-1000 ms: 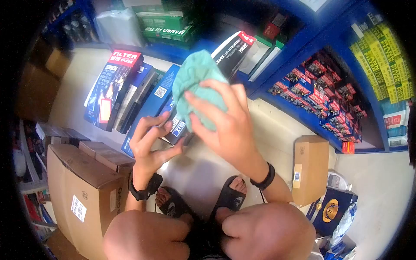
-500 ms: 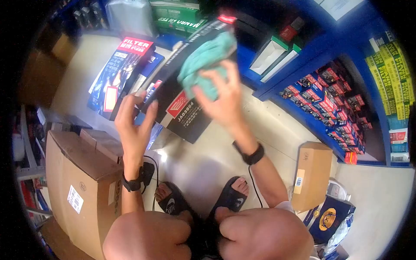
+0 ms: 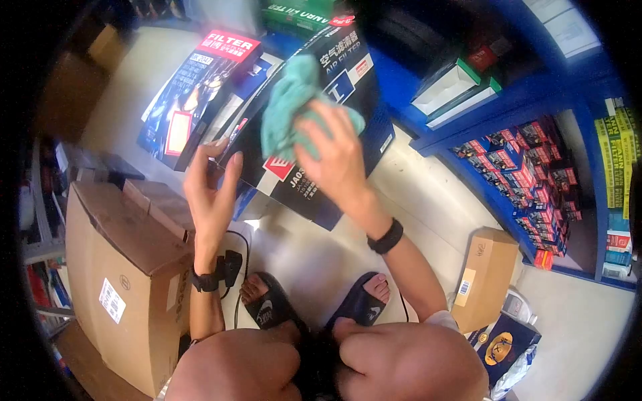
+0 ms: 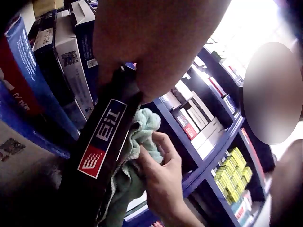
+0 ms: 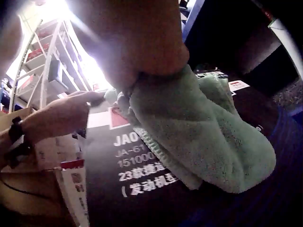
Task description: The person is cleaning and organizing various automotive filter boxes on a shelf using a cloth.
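A black air filter box (image 3: 321, 190) is held tilted in front of the person, its printed broad face toward the head camera. At its left edge the left hand (image 3: 210, 190) pinches the box between thumb and fingers. The right hand (image 3: 334, 154) grips a bunched green cloth (image 3: 284, 110) and presses it on the broad face. In the left wrist view the box's narrow side (image 4: 102, 137) shows a red and blue logo, with the cloth (image 4: 128, 175) beside it. The right wrist view has the cloth (image 5: 203, 127) draped over the printed face, hiding part of the lettering.
Another filter box (image 3: 197, 93) with a red top stands behind on the left, among several more. A large carton (image 3: 127, 281) stands at the left, a smaller carton (image 3: 485, 274) at the right. Blue shelves (image 3: 461, 144) with small red-and-blue boxes line the right side.
The box has turned so that its broad printed face shows to the head camera. The left hand has moved left along with it; the cloth in the right hand has shifted across the face.
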